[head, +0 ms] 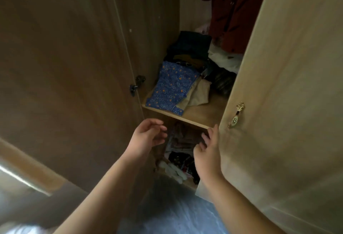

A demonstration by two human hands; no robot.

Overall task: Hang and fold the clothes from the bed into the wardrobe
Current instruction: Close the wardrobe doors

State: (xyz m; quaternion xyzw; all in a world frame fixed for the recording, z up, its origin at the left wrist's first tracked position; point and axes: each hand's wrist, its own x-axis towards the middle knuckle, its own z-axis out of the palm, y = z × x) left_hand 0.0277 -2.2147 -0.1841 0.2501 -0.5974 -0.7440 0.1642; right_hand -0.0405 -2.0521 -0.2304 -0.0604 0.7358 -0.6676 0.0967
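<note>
I face an open wardrobe with a wooden shelf (196, 117) at its middle. On the shelf lies a folded blue cloth with orange dots (170, 87), with beige cloth (199, 93) beside it and dark folded clothes (189, 48) stacked behind. A dark red garment (232, 10) hangs at the top right. My left hand (148, 139) hovers empty below the shelf's front edge, fingers apart and curled. My right hand (208, 152) is open too, its fingertips near the shelf edge beside the right door. Both hands are in front of the lower compartment, which holds crumpled clothes (181, 152).
The left door (74, 66) stands wide open, its hinge (136, 84) near the shelf. The right door (287, 85) with a gold handle (236, 115) is half open, close to my right hand. White cloth (224, 57) lies at the shelf's back right. Grey floor (181, 219) below.
</note>
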